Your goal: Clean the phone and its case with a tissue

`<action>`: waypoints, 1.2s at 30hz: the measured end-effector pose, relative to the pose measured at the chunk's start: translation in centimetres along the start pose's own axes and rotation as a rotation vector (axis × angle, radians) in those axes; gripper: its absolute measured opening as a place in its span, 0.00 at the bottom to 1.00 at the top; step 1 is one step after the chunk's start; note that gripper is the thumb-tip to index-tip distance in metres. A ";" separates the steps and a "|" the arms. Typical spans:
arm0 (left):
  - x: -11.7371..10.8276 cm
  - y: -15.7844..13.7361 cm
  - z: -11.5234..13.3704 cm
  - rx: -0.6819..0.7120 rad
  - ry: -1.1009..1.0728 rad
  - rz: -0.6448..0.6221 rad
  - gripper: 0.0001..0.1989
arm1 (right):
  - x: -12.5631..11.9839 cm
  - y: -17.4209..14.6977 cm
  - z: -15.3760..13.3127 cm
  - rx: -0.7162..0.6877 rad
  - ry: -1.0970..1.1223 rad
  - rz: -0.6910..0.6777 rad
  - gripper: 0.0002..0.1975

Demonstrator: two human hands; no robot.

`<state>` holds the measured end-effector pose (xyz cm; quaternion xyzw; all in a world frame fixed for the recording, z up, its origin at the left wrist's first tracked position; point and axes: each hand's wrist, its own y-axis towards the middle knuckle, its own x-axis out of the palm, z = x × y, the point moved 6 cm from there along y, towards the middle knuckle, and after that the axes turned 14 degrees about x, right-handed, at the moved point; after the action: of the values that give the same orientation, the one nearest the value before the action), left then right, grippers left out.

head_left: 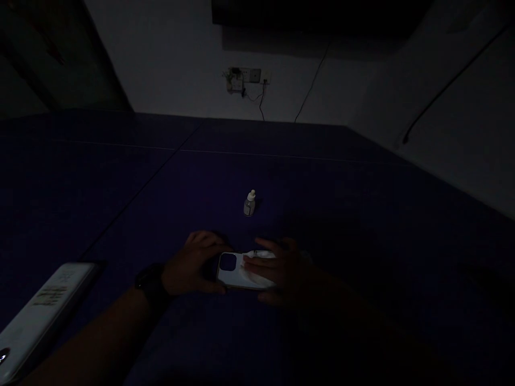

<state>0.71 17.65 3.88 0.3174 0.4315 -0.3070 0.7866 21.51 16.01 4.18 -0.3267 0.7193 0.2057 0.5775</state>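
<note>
Phone case (231, 279) on blue table (193, 187)

A small bottle (249, 206) stands beyond, contents too dim to tell. Pale and square-holed, the case lies flat; left hand (193, 268) pinches one end, right hand (285, 271) spreads fingers over white cloth (257, 278) on it.

A purple surface (193, 182) bears phone case (232, 276), bottle (249, 205), block (42, 316).
</note>
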 end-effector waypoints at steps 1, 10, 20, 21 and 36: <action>0.0 0.0 0.0 -0.002 0.002 -0.002 0.42 | 0.0 0.4 -0.4 -0.011 0.006 0.003 0.34; -0.1 0.0 0.0 0.007 -0.001 0.017 0.40 | -2.0 -1.2 1.6 0.085 -0.078 0.107 0.13; 0.0 0.0 -0.1 -0.010 -0.007 -0.006 0.40 | -1.9 -1.1 0.4 0.104 -0.055 0.064 0.24; 0.0 0.0 -0.2 -0.008 -0.005 -0.006 0.41 | -1.6 -0.9 0.3 0.095 -0.045 0.054 0.26; -0.1 -0.1 0.0 0.015 0.008 -0.003 0.40 | -2.0 -0.9 0.9 0.162 -0.073 0.105 0.14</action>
<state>0.60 17.62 3.90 0.3238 0.4326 -0.3102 0.7821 23.03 16.48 5.94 -0.2330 0.7283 0.1887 0.6161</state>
